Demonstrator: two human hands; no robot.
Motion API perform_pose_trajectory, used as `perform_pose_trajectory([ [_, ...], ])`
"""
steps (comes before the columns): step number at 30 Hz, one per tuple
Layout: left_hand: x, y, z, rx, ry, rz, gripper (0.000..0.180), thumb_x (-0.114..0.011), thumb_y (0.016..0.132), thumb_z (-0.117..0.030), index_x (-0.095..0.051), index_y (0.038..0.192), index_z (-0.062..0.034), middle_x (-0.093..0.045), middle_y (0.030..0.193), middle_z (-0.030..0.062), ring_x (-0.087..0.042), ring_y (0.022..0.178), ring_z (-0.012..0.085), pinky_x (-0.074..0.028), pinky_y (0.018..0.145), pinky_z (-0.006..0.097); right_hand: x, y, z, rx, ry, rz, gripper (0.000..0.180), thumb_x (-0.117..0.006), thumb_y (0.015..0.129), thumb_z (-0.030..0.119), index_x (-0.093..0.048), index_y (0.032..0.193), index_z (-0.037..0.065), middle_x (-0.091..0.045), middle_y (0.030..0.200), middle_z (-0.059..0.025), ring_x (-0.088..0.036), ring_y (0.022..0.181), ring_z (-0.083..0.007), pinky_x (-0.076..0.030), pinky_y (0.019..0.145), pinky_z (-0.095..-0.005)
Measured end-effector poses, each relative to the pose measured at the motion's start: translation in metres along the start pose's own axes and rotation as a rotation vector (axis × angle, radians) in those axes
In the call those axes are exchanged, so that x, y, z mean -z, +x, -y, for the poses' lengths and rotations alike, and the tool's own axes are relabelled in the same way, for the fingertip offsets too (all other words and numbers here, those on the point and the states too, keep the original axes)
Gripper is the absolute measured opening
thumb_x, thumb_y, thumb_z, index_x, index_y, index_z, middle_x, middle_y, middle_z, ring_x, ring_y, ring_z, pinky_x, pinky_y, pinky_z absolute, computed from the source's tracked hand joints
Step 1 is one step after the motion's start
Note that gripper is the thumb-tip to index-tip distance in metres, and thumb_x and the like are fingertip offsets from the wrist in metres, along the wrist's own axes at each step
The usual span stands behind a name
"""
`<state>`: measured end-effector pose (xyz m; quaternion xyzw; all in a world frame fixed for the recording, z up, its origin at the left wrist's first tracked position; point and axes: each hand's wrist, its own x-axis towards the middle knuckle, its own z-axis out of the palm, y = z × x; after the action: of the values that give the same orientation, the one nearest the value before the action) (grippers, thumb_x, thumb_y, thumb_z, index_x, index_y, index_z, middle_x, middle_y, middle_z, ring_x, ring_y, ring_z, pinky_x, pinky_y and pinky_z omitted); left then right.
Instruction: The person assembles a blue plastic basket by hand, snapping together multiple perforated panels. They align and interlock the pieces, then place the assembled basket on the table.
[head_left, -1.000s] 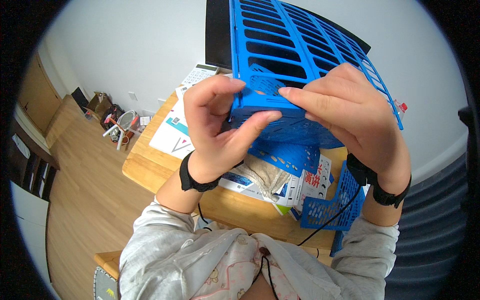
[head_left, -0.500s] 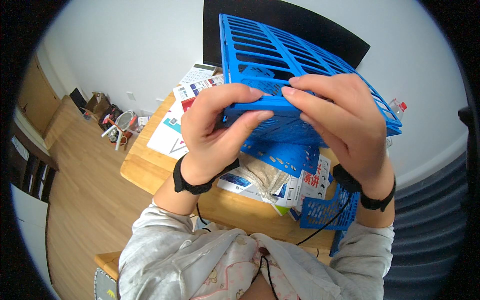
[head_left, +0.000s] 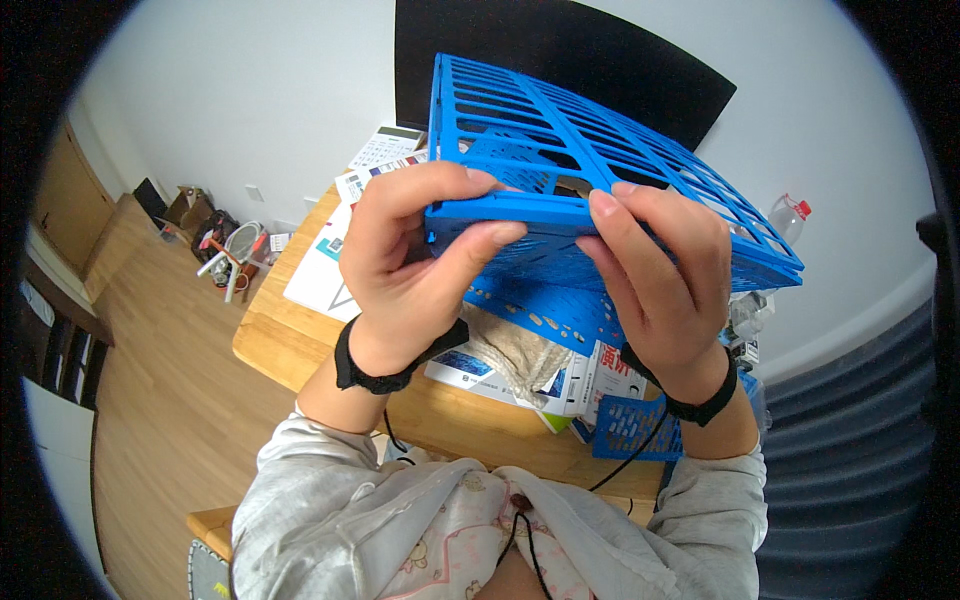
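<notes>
Raised in front of me is a blue plastic file rack (head_left: 520,206) with slotted sides, its near edge turned toward me. My left hand (head_left: 400,245) pinches the left end of that edge, thumb below and fingers on top. Close to the middle of the same edge, my right hand (head_left: 665,280) grips with bent fingers; its thumb is mostly hidden. Beneath the rack a perforated blue panel (head_left: 540,312) shows. Another blue perforated panel (head_left: 630,430) lies by my right wrist. Both wrists wear black straps.
A wooden table (head_left: 270,335) carries papers, a beige knitted cloth (head_left: 515,350) and a white calculator (head_left: 385,148). Behind the rack stands a black monitor (head_left: 480,35). A red-capped bottle (head_left: 790,215) is at the right, near dark ribbed fabric (head_left: 840,450). Assorted items lie on the floor at left.
The rack's near edge and both hands have shifted slightly left in the picture. My right hand has come lower, its fingers more bent over the edge. The left pinch stays.
</notes>
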<state>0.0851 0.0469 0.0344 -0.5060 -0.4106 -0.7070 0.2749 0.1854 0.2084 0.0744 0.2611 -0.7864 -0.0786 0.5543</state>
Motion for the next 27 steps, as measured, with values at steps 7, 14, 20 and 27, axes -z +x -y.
perform_pose_trajectory([
  [7, -0.002, 0.007, 0.0, -0.044, 0.038, 0.022, 0.037, -0.069, 0.071, 0.002, -0.051, 0.103, 0.0003, -0.057, 0.098, 0.0097, -0.058, 0.084, 0.0132, -0.048, 0.072, 0.022, 0.005, 0.006, 0.001, -0.096, 0.071, 0.036, 0.034, -0.064, 0.068, 0.011, -0.061, 0.102, 0.01, -0.058, 0.098, -0.0045, -0.054, 0.081, -0.0203, -0.039, 0.069, -0.0321],
  [14, -0.01, 0.016, -0.007, 0.163, -0.033, -0.001, 0.035, -0.068, 0.074, -0.001, -0.051, 0.105, 0.0006, -0.057, 0.097, 0.0093, -0.059, 0.083, 0.0121, -0.048, 0.072, 0.02, 0.006, 0.018, -0.012, -0.169, 0.144, 0.111, 0.031, -0.064, 0.072, 0.011, -0.058, 0.102, 0.01, -0.06, 0.097, -0.0079, -0.056, 0.083, -0.0247, -0.039, 0.072, -0.0345],
  [20, -0.009, 0.017, -0.005, 0.154, -0.035, 0.011, 0.032, -0.067, 0.074, 0.0, -0.052, 0.102, -0.0005, -0.057, 0.095, 0.0081, -0.058, 0.085, 0.0124, -0.048, 0.073, 0.022, 0.026, 0.025, -0.017, -0.224, 0.29, 0.307, 0.026, -0.059, 0.08, 0.013, -0.059, 0.104, 0.004, -0.06, 0.105, -0.0128, -0.057, 0.095, -0.026, -0.042, 0.084, -0.0336],
  [27, -0.01, 0.015, -0.005, -0.013, -0.014, 0.033, 0.031, -0.069, 0.07, 0.003, -0.054, 0.097, -0.0009, -0.059, 0.093, 0.0079, -0.058, 0.082, 0.0128, -0.047, 0.072, 0.022, 0.058, 0.028, -0.029, -0.245, 0.313, 0.495, 0.028, -0.048, 0.086, 0.014, -0.057, 0.11, 0.003, -0.056, 0.112, -0.0151, -0.052, 0.104, -0.0275, -0.041, 0.087, -0.0349],
])
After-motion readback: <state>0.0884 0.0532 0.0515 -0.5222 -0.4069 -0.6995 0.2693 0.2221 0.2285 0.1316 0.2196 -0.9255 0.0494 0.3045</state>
